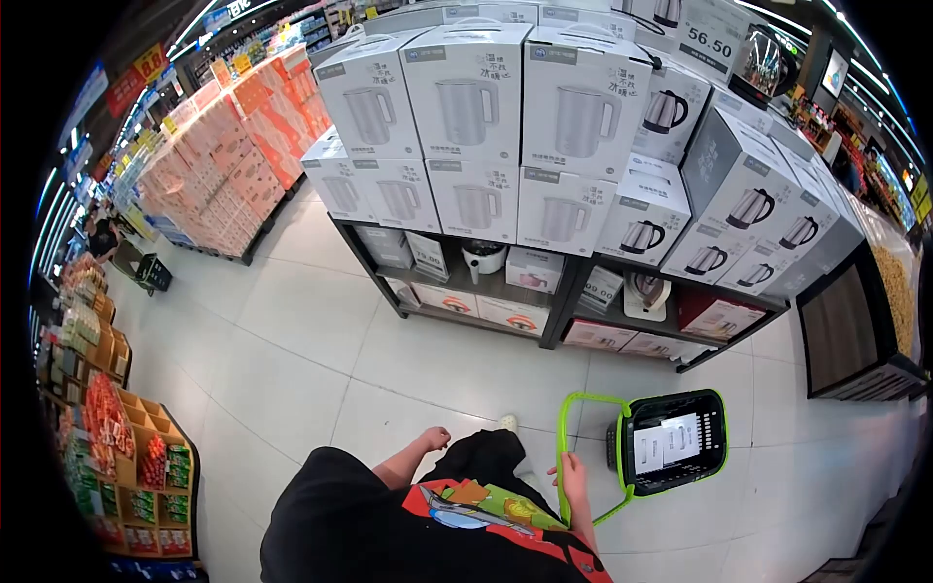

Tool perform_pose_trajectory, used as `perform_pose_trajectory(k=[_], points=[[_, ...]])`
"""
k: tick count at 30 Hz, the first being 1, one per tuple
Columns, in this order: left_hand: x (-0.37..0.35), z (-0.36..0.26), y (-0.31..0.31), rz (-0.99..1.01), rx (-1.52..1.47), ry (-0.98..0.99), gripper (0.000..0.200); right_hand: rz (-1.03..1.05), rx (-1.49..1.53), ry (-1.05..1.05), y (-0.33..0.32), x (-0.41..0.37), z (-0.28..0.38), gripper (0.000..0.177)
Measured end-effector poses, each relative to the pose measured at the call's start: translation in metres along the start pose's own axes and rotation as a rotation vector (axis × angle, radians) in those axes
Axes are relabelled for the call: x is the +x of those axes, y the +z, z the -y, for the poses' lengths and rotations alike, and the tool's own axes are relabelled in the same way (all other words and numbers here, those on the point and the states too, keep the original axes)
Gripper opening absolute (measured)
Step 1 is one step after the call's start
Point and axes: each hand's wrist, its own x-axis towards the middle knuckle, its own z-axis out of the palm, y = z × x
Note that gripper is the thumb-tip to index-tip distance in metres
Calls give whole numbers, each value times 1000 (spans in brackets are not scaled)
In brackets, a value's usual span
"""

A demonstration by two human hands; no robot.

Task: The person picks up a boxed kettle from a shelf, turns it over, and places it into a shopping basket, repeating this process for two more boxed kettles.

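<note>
My right hand point(571, 476) is around the lime-green handle point(564, 428) of a black shopping basket point(721, 457), low over the floor on my right. Inside the basket lies a white box point(680, 439) with a printed picture on it. My left hand point(435, 438) hangs in front of my body with its fingers curled in, and nothing shows in it. Ahead of both hands stands a display of white boxes with kettle pictures point(466, 102).
Under the boxes, a dark shelf unit point(552, 316) holds smaller appliances and price signs. Pink stacked cartons point(219, 160) stand at back left. A wooden snack rack point(185, 428) is at left, a dark bin point(846, 330) at right. Another person point(102, 238) stands far left beside a basket.
</note>
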Motion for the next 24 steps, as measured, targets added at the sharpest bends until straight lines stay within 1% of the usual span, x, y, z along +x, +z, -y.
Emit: perform_pose_trajectory(k=[2, 5, 6, 7, 9, 11, 12, 13, 15, 17, 18, 19, 20, 21, 22, 23, 24], points=[[5, 27, -7, 9, 3, -31, 32, -7, 148, 24, 5, 6, -11, 40], [11, 47, -19, 39, -9, -100, 31, 83, 135, 82, -3, 5, 14, 46], [17, 50, -22, 38, -10, -79, 30, 132, 71, 80, -9, 5, 21, 52], [25, 52, -28, 48, -3, -49, 31, 147, 73, 94, -15, 6, 29, 54], [33, 43, -41, -129, 220, 86, 31, 176, 81, 126, -21, 5, 43, 57], [54, 37, -61, -115, 124, 93, 31, 207, 197, 181, -19, 8, 55, 62], [62, 34, -74, -106, 80, 96, 30, 170, 208, 233, -16, 17, 52, 63], [71, 32, -86, -99, -39, 82, 30, 49, 84, 255, -16, 33, 38, 62], [86, 21, -114, -77, -274, 56, 29, 37, -46, 302, -5, 43, 84, 50], [100, 12, -141, -95, -259, 100, 29, -42, -446, -102, -11, 99, 75, 38], [105, 9, -152, -108, -277, 117, 29, -111, -542, -276, -10, 115, 100, 34], [111, 5, -164, -120, -295, 135, 29, -180, -639, -448, -9, 133, 140, 30], [115, 4, -173, -108, -319, 158, 29, -246, -568, -501, -4, 140, 188, 28], [121, 4, -180, -70, -287, 180, 29, -263, -533, -645, 3, 141, 250, 22], [129, 7, -186, -30, -255, 201, 30, -282, -612, -677, 7, 137, 307, 19], [135, 13, -191, 11, -222, 218, 30, -356, -590, -821, 12, 135, 353, 16], [151, 15, -198, 45, -72, 202, 30, -412, -560, -1019, 24, 111, 442, 14]])
